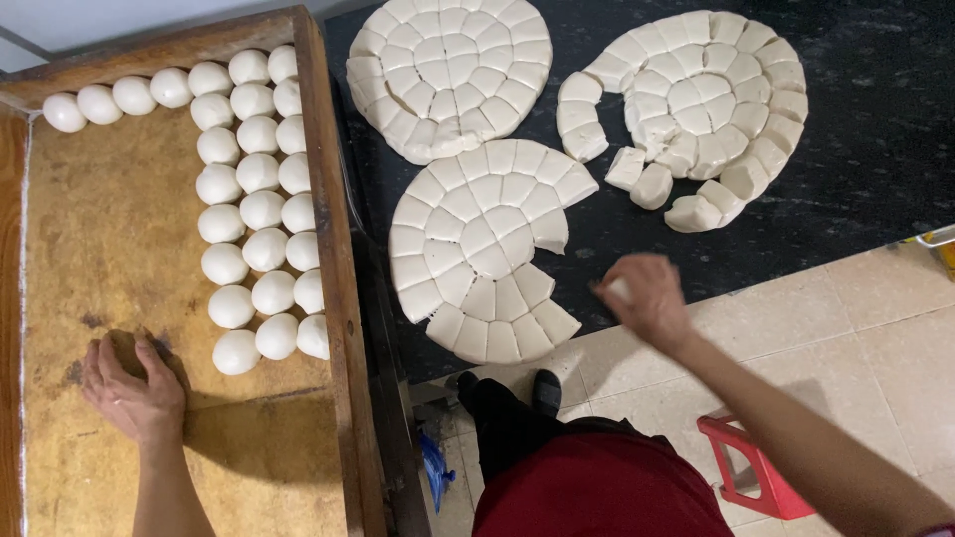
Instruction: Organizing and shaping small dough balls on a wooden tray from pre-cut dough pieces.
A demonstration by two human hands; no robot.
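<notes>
Our right hand [649,296], mid-frame, is pinching a small dough piece [619,289] just off the nearest cut dough round [481,249]. Our left hand [134,390], lower left, lies spread flat on the wooden tray [119,239], near the rolled dough balls [259,219].

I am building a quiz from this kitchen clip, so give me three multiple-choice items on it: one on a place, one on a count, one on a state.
1. Where do the rolled dough balls lie?
A. in the wooden tray
B. on the dark counter
C. on the red stool

2. How many cut dough discs are there?
A. one
B. three
C. five

3. How is the left hand?
A. palm down on the tray
B. raised in a fist
C. gripping a knife

Answers: 1 A, the balls sit in rows inside the tray. 2 B, three round cut discs lie on the counter. 3 A, the hand rests flat with fingers spread.
</notes>
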